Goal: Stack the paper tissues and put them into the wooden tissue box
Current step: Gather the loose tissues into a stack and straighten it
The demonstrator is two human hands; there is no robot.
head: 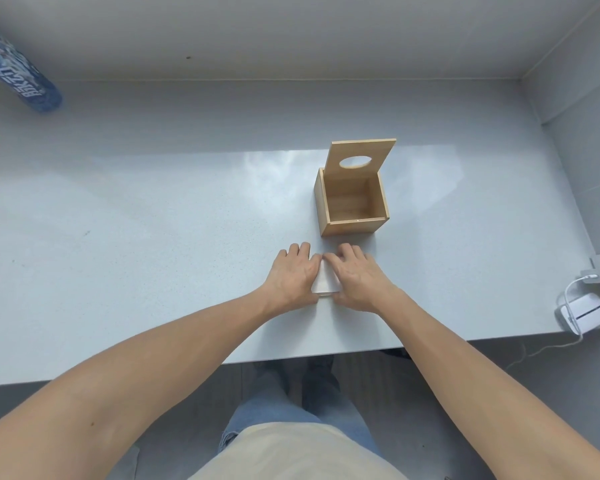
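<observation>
In the head view, a pale grey counter point(153, 209) was seen from above, with two bare forearms reaching forward from the near edge. A small white stack of paper tissues point(323, 279) lay flat on the counter and was pressed between both hands. The left hand point(293, 273) was laid on the stack's left side, fingers fairly close together and flattened. The right hand point(355, 275) was laid on its right side, fingers curled narrowly over the far corner. Whether the stack was gripped or only squared up could not be told, since most of it was covered.

The wooden tissue box point(352, 202) stood just beyond the hands, apart from them, its interior apparently empty. Its lid point(361, 160), pierced by an oval slot, was raised at the far side. A blue patterned cylinder point(21, 74) lay at the far left, and a white charger with cable point(584, 311) at the near right.

If the stack were lifted loosely, sheets would probably slide or fan apart. The lid might also be knocked shut by a hand entering the box.
</observation>
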